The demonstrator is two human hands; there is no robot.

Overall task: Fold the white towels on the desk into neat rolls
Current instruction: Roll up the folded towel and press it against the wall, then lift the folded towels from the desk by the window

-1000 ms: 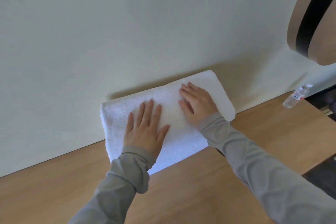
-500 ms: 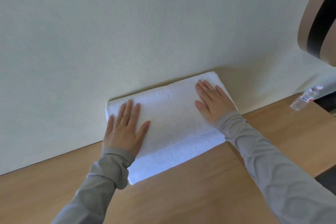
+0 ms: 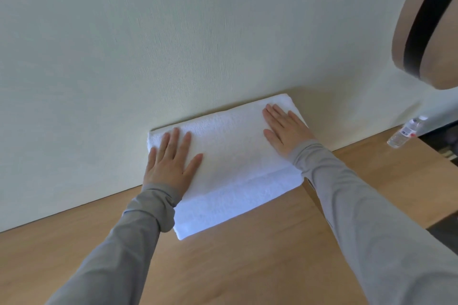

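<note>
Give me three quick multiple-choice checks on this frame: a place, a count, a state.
1. Where is the bottle?
A. on the desk, far right of the towel
B. on the towel
C. left of the towel

2. How many hands rest on the towel?
A. none
B. one
C. two

3. What state is the towel in?
A. rolled
B. folded flat
C. crumpled

Key: 1 A, it sits at the desk's right end, apart from the towel. 2 C, left hand and right hand both lie flat on it. 3 B, it is a flat folded rectangle, no roll begun.
</note>
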